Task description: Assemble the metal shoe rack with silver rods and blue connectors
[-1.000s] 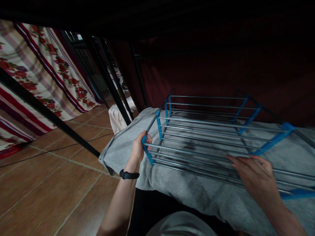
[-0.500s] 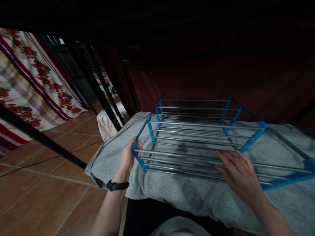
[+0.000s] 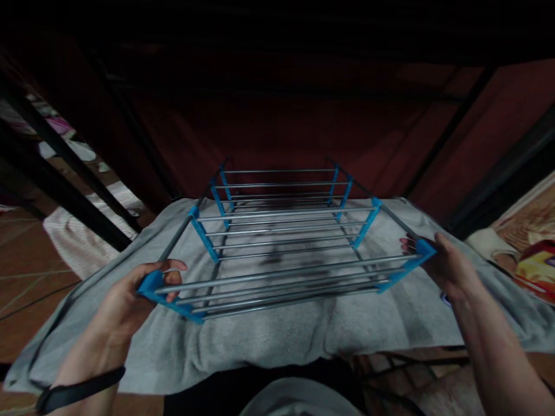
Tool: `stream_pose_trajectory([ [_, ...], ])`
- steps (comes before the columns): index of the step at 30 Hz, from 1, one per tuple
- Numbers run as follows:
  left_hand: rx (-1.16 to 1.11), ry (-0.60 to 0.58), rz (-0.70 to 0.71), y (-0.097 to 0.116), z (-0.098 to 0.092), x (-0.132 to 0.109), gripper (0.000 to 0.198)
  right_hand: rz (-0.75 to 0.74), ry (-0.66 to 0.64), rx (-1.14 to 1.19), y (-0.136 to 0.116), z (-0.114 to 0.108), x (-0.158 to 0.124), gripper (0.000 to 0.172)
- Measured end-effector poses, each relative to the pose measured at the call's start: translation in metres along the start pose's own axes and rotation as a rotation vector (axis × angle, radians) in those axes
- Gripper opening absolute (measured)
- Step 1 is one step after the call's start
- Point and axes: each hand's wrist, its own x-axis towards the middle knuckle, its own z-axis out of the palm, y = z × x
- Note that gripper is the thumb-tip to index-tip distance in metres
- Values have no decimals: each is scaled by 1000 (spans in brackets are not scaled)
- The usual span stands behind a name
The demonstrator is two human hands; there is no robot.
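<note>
A rack of grey metal tubes with blue plastic brackets lies on a surface covered by a grey cloth. My left hand wraps round the rack's near left corner, by the blue bracket and side tube; its fingers curl over the tube. At the near right corner, my right hand grips the side tube beside the blue bracket, with its fingertips showing on the inner side. A black band is on my left wrist.
Behind the rack hangs a dark red curtain. Black metal posts stand at the left, with a pale textured cloth on the tiled floor beyond. At the right edge lies a red and yellow patterned cloth.
The view has turned right. My right hand has moved from the rack's front tubes to its near right corner. My left hand stays at the near left corner.
</note>
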Motion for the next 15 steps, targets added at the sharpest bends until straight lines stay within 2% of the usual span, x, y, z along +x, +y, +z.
stream_pose_trajectory([
  [4, 37, 3, -93, 13, 2, 2, 32, 353, 20, 274, 15, -21, 23, 46],
  [7, 24, -3, -201, 19, 2, 9, 35, 512, 27, 399, 18, -31, 36, 46],
  [11, -9, 5, -353, 14, -6, 25, 38, 594, 34, 473, 13, -24, 44, 41],
  [13, -36, 36, -366, 9, -8, 33, 40, 599, 41, 502, 11, -19, 44, 38],
  [15, -133, 197, -410, 6, -6, 40, 37, 597, 50, 520, 11, -15, 42, 34],
])
